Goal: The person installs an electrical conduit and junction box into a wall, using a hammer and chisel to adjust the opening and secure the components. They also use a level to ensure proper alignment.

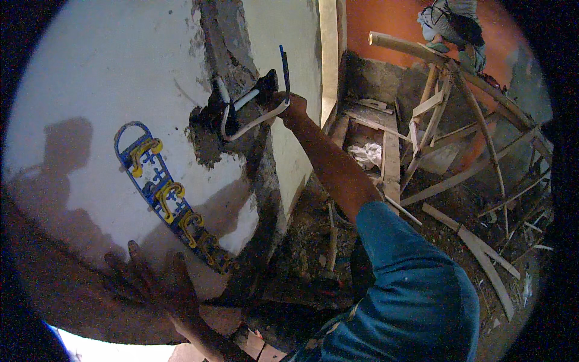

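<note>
Pale cable in the right hand at a wall recess

The work in hand looks like wiring: the right hand (292, 110) has its fingers apparently closed around a white cable (259, 122), near its dark end (the fingertips are lost in shadow, so how tightly they grip I cannot tell). The cable bends in a loop between that hand and a dark recess (212, 114) in the plastered wall (114, 72). My judgement is that the next move calls for steadying the loop and guiding the loose end without kinking it.

The left hand (164, 294) is on the near left, fingers spread wide and holding nothing that shows; whether its palm touches the wall I cannot tell.

Counted out: two hands, one recess, one cable loop, and two short white tubes (246, 99) at the recess. One blue rack (164, 202) hangs tilted on the wall between the recess and the left hand, bearing what look like four yellow hooks. Far right stands one timber framework (416, 50), its poles too tangled to count, with one cloth bundle (452, 24) beyond.
</note>
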Available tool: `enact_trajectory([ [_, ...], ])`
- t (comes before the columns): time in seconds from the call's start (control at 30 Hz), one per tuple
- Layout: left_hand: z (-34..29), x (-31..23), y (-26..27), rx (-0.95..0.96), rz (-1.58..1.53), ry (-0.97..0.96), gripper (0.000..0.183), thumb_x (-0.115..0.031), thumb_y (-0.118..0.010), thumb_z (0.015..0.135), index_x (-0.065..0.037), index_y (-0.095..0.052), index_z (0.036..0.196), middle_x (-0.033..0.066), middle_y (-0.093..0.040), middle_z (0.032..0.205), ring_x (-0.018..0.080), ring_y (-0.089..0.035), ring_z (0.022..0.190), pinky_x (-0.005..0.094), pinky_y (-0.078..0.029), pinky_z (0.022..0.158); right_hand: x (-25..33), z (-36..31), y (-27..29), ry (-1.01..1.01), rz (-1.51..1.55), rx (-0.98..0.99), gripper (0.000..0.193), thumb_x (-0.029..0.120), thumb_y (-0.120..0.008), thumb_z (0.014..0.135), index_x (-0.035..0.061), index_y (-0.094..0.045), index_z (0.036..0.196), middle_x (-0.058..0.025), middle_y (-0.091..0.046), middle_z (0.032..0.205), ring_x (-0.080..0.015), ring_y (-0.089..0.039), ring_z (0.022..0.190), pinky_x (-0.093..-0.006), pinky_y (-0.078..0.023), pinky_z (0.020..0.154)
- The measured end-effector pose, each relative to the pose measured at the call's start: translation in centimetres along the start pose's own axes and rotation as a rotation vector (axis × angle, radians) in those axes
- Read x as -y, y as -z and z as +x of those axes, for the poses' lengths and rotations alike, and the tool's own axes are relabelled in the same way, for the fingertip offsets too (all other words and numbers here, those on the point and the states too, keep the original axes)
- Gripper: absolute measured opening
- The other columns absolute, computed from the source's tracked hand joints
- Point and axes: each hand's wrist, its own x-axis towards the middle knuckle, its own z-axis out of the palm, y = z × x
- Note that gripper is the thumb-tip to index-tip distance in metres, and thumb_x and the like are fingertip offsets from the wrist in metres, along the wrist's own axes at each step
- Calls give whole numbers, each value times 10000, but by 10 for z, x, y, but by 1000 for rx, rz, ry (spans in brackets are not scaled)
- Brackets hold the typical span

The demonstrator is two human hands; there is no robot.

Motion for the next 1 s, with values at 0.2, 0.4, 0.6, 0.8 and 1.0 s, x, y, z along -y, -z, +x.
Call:
enact_trajectory([
  [0.2, 7, -3, 15, 28, -121, -27, 658, -508, -711, 820, -163, -579, 1365, 176, -381, 1550, 442, -306, 1427, 661, -130, 1163, -31, 7, -48, -86, 121, 116, 355, 433, -649, 851, 156, -700, 1068, -87, -730, 931, -287, -695, 804, -446, -538, 700],
  [0.4, 8, -7, 27, 102, 4, 81, 657, -628, -636, 849, -197, -613, 1344, 169, -416, 1532, 434, -354, 1400, 675, -139, 1145, -59, -133, 18, 473, -166, 841, 306, 251, -616, 908, 98, -678, 1166, -101, -707, 1106, -224, -690, 937, -377, -546, 812],
  [0.6, 4, 4, 36, 109, -176, 75, 611, -638, -619, 881, -199, -644, 1305, 174, -485, 1479, 424, -432, 1349, 611, -219, 1147, -164, -297, 132, -109, -474, 967, 589, 587, -573, 911, 51, -694, 1120, -205, -679, 1095, -350, -665, 915, -448, -533, 783],
  [0.8, 10, 4, 40, 102, -237, 84, 596, -623, -637, 874, -209, -647, 1302, 164, -480, 1488, 424, -427, 1358, 612, -227, 1138, -178, -322, 172, -530, -119, 964, 699, 693, -581, 863, 52, -717, 1105, -185, -673, 1090, -323, -666, 922, -430, -524, 826],
  [1.0, 5, 1, 46, 326, 35, 89, 578, -583, -641, 895, -222, -612, 1345, 168, -429, 1529, 426, -388, 1393, 616, -205, 1141, -146, -317, 195, -617, -147, 897, 820, 798, -540, 825, 42, -739, 1074, -154, -682, 1111, -290, -654, 881, -420, -516, 834],
])
